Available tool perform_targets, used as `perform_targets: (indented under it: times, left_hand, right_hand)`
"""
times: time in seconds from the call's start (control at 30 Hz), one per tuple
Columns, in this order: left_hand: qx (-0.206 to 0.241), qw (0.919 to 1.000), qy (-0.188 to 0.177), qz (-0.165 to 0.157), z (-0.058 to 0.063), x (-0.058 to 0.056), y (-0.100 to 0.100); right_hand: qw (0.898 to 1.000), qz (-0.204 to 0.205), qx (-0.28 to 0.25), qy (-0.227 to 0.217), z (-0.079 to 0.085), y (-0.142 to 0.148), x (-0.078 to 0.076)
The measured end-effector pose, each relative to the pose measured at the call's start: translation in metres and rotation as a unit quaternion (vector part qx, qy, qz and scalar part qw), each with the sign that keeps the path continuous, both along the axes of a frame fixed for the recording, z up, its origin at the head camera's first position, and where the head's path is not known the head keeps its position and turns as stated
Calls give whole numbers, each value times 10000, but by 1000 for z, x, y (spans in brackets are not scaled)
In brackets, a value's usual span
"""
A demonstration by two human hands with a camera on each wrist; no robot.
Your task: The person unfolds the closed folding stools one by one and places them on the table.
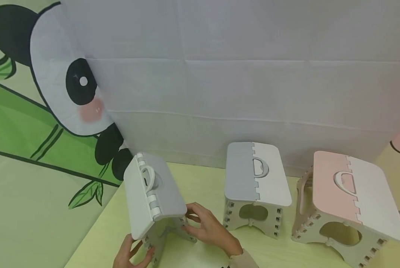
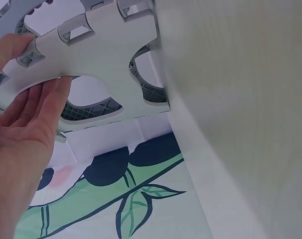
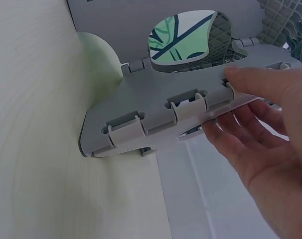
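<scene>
A grey-and-white folding stool [image 1: 168, 186] stands at the left of the table, its two top halves sloping down from a raised middle hinge with a handle. My left hand [image 1: 131, 256] grips the leg panel on the white side; in the left wrist view its fingers [image 2: 49, 102] reach into an opening, with the thumb on the hinged edge. On the grey side, my right hand [image 1: 208, 229] pinches the other leg panel [image 3: 161, 102] at its hinged edge, thumb on one face and fingers behind.
Another grey-and-white stool [image 1: 273, 175] stands unfolded, right of my right hand. Farther right is an unfolded pink-and-white stool [image 1: 334, 186]. Behind the pale wooden table [image 1: 200, 178] hangs a light cloth [image 1: 220, 89], with a panda-printed cloth [image 1: 52, 100] at the left.
</scene>
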State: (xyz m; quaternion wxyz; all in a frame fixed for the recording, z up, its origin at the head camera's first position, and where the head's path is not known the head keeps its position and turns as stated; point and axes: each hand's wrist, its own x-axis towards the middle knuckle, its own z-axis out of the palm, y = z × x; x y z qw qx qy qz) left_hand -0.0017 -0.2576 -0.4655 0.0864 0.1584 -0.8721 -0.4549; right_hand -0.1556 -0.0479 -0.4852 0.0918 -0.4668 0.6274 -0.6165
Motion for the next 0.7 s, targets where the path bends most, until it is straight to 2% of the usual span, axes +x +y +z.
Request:
perform_targets:
  times: [0.3,0.5,0.7]
  left_hand:
    - [675,9970,-316,210,3,2,3]
    - [420,9983,-397,82,7,4,-2]
    - [530,9975,-467,-34,7,4,-5]
  right_hand:
    - [9999,101,-67,-8,-3,1,-3]
    - [10000,46,-28,-15,-2,1,-3]
    - [9997,122,-37,-204,-2,3,-4]
